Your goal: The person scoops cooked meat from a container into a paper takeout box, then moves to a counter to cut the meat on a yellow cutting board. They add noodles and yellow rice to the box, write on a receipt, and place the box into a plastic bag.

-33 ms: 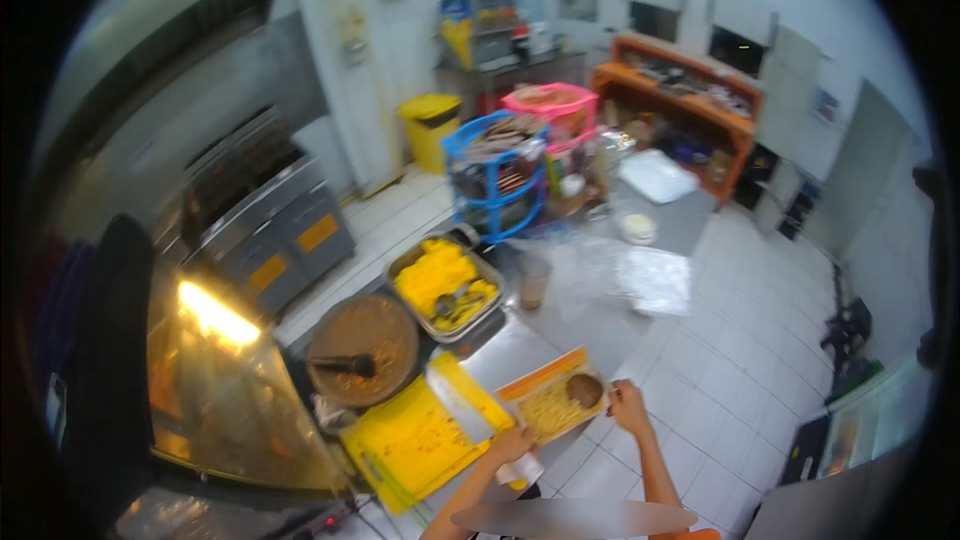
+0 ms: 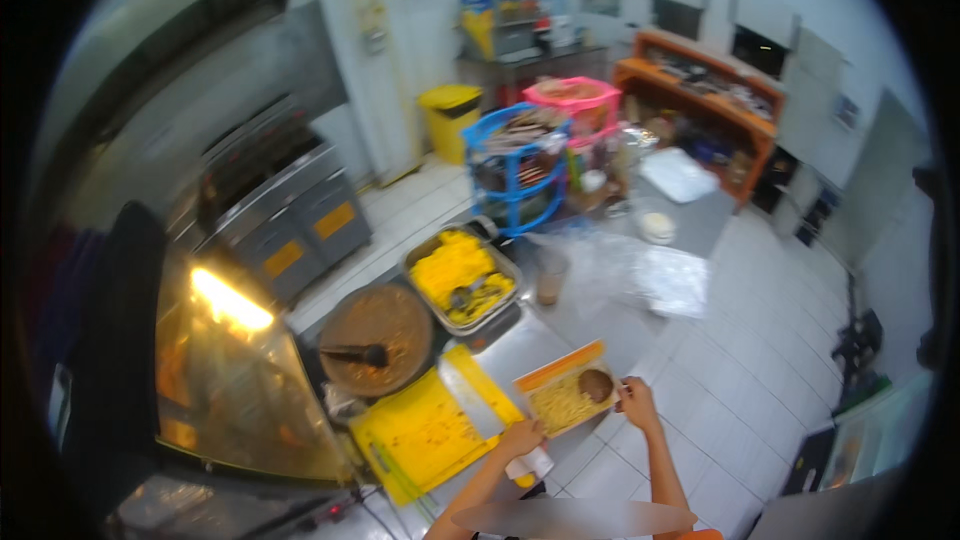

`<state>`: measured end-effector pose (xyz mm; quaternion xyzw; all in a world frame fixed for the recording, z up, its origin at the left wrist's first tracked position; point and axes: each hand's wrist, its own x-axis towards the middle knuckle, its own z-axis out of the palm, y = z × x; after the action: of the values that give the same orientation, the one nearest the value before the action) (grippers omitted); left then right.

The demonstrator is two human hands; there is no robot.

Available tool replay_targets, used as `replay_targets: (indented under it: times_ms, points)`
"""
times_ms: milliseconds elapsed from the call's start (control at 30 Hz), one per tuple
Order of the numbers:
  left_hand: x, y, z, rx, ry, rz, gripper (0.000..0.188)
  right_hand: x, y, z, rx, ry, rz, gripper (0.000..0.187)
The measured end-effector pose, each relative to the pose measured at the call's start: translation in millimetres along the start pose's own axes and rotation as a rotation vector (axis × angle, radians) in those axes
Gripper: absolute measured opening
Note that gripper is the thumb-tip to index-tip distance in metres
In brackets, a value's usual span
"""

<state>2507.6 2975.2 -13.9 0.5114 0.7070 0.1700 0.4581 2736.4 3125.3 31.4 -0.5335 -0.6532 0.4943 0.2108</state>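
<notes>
An open food box (image 2: 562, 402) with an orange lid lies on the steel counter, holding yellow food and a round brown piece (image 2: 596, 384). My left hand (image 2: 522, 435) grips the box's near left corner. My right hand (image 2: 637, 402) holds its right edge, fingers close to the brown piece. A small white and yellow object (image 2: 530, 466) lies just below my left hand.
Left of the box sits a yellow cutting board (image 2: 415, 435) with a cleaver (image 2: 468, 398). Behind are a round pan of brown sauce with a ladle (image 2: 375, 340), a metal tray of yellow food (image 2: 462, 280) and a cup (image 2: 550, 280). A glass display case (image 2: 230, 370) stands far left.
</notes>
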Motion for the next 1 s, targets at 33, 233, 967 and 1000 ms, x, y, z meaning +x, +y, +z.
replay_targets:
  times_ms: [33, 233, 967, 1000]
  points:
    - [0, 1, 2, -0.054, 0.072, 0.037, 0.045, 14, 2, 1, -0.1, -0.011, -0.099, 0.026]
    - [-122, -20, -23, -0.512, 0.352, 0.065, 0.035, 12, -78, 90, -0.219, 0.682, -0.567, 0.031]
    - [-248, 2, -84, -0.083, 1.28, -0.605, 0.026, -72, -197, 260, 0.212, -1.015, -0.609, 0.016]
    - [-242, 5, -90, -0.041, 1.293, -0.54, 0.024, -78, -196, 248, 0.344, -0.988, -0.428, 0.015]
